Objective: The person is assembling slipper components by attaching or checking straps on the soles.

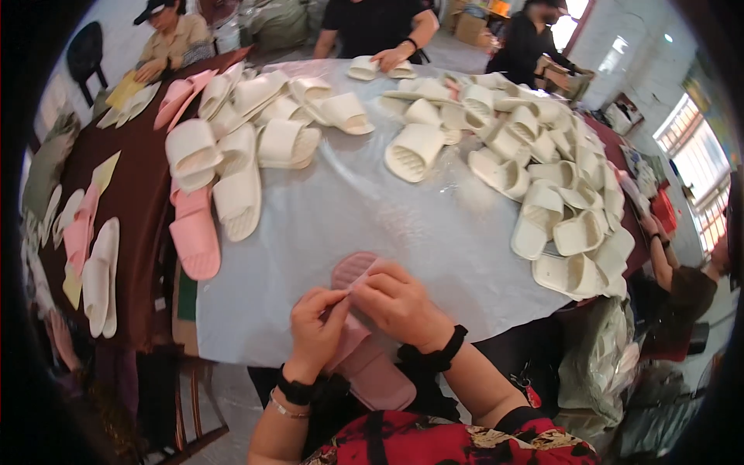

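A dusty-pink slipper lies in front of me at the table's near edge, its sole end pointing toward my body. My left hand and my right hand meet above its strap, fingertips pinched together almost touching. Whatever they pinch is too small to make out; it may be an edge of the strap. The fingers hide much of the slipper's middle. Dark bands circle both wrists.
Cream slippers and a pink slipper lie on the left; a large heap of cream slippers covers the right. Plastic sheeting covers the table. Several people work around it. A brown-topped table stands left, a clear bag lower right.
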Action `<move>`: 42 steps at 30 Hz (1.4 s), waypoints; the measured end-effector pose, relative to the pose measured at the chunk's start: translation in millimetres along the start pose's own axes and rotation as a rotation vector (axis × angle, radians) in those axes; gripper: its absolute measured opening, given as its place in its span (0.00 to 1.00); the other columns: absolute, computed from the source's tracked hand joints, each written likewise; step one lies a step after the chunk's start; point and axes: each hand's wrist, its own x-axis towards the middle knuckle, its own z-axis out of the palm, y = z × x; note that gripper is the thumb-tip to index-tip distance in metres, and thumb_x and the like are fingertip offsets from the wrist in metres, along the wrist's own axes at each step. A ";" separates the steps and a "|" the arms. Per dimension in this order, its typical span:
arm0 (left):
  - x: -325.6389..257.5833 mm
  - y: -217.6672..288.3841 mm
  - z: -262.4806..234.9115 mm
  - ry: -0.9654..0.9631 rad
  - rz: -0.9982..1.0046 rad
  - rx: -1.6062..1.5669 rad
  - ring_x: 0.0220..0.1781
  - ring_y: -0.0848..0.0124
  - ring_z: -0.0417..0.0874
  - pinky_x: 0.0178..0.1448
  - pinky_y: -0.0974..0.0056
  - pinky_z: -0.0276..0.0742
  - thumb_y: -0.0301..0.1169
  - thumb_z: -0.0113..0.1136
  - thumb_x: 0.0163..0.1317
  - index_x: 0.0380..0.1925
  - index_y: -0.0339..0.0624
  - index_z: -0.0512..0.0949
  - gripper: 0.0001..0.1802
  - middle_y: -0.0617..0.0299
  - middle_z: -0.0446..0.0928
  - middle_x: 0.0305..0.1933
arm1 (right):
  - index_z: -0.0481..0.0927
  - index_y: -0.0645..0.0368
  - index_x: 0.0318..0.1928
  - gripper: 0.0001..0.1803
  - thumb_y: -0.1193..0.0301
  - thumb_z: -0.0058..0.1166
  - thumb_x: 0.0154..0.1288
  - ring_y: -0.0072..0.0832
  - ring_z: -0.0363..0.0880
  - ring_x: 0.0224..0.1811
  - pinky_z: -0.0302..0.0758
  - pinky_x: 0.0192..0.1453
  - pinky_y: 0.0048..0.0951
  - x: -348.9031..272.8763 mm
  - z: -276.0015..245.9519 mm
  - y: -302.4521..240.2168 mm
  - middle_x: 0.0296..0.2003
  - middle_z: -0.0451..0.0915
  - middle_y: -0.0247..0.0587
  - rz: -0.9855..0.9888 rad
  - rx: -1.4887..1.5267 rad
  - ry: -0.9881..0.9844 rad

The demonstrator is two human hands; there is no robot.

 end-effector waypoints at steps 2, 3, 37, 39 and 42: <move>-1.7 2.3 0.5 0.000 0.000 0.013 0.24 0.74 0.73 0.29 0.69 0.68 0.22 0.63 0.55 0.30 0.35 0.81 0.03 0.61 0.75 0.24 | 0.79 0.60 0.34 0.11 0.77 0.57 0.46 0.34 0.77 0.38 0.76 0.42 0.32 -0.5 -5.4 1.6 0.29 0.76 0.36 -0.035 -0.051 -0.018; -1.6 6.1 0.7 -0.007 -0.031 0.045 0.24 0.72 0.74 0.29 0.69 0.68 0.21 0.63 0.54 0.29 0.34 0.81 0.02 0.60 0.75 0.24 | 0.78 0.60 0.34 0.11 0.76 0.57 0.45 0.34 0.76 0.39 0.76 0.44 0.32 -1.3 -7.6 2.4 0.30 0.76 0.35 -0.076 -0.066 -0.049; 5.5 15.6 -10.0 -0.169 -0.368 -0.056 0.30 0.75 0.77 0.34 0.69 0.71 0.30 0.61 0.61 0.33 0.36 0.81 0.08 0.61 0.80 0.29 | 0.79 0.61 0.35 0.08 0.78 0.59 0.51 0.37 0.76 0.35 0.74 0.39 0.34 -17.0 3.3 -5.5 0.29 0.76 0.39 0.044 0.019 0.002; 5.5 16.2 -9.0 -0.164 -0.384 -0.090 0.31 0.76 0.77 0.34 0.70 0.71 0.31 0.61 0.61 0.33 0.37 0.81 0.08 0.61 0.80 0.30 | 0.79 0.62 0.35 0.08 0.78 0.60 0.51 0.38 0.76 0.35 0.74 0.38 0.34 -15.0 4.6 -6.6 0.29 0.77 0.40 0.051 0.027 0.012; 6.8 21.4 -6.5 -0.102 -0.238 0.012 0.30 0.73 0.77 0.33 0.70 0.71 0.30 0.62 0.60 0.33 0.37 0.81 0.07 0.60 0.79 0.30 | 0.79 0.62 0.34 0.08 0.78 0.60 0.51 0.38 0.77 0.35 0.75 0.38 0.35 -12.0 6.4 -8.4 0.30 0.78 0.41 0.104 0.069 0.061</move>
